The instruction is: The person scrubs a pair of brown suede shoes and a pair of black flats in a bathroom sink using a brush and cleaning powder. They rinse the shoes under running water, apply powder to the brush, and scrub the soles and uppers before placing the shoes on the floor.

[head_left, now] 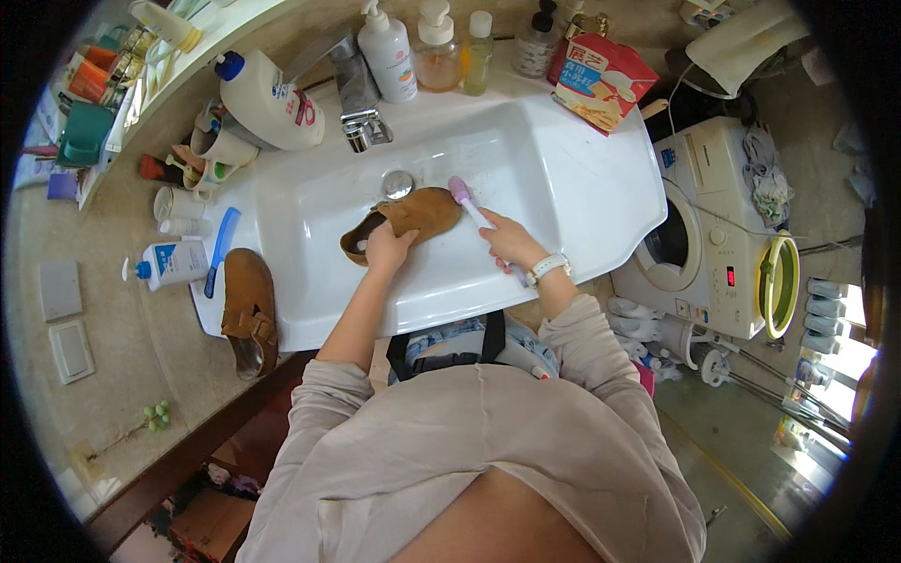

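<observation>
A brown suede clog (431,211) is over the basin of a white ceramic sink (303,211), its toe pointing right. My left hand (388,248) grips it at the foot opening, with the fingers partly inside. In my right hand (515,243) is a brush with a pale handle and a pink-purple head (461,190). The brush head is at the clog's toe; whether it touches cannot be told. A matching clog (250,302) with a buckled strap rests on the sink's left rim. Below the faucet, the round metal drain stopper (398,184) shows behind the held clog.
A chrome faucet (362,127) rises at the back among pump bottles (391,60) and a large white bottle (271,105). A red box (605,81) stands at the back right. On the left rim lie a blue comb (224,243) and a lotion bottle (176,264). A washing machine (711,232) stands right.
</observation>
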The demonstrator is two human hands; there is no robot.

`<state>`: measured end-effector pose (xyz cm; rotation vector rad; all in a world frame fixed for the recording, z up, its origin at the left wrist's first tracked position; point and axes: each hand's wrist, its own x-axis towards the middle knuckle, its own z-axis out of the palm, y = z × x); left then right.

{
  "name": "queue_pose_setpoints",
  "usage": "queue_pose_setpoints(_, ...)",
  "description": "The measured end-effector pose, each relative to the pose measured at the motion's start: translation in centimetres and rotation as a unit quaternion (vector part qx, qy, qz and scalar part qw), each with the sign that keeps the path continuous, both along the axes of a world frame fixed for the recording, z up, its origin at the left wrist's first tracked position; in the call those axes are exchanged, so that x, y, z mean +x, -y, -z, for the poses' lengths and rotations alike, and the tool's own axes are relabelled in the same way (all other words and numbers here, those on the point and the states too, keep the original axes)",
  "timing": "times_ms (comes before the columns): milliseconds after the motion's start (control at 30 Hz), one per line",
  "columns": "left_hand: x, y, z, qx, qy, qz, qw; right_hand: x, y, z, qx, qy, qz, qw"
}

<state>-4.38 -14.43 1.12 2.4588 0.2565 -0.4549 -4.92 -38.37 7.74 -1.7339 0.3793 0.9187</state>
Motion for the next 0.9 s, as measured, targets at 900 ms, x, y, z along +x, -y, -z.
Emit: queue_pose_setpoints(900, 2.3, 1.8, 1.7, -0.425, -0.080, -0.206, 0.878, -1.3, -5.2, -2.4, -0.385, 0.350, -0.197, 0.831)
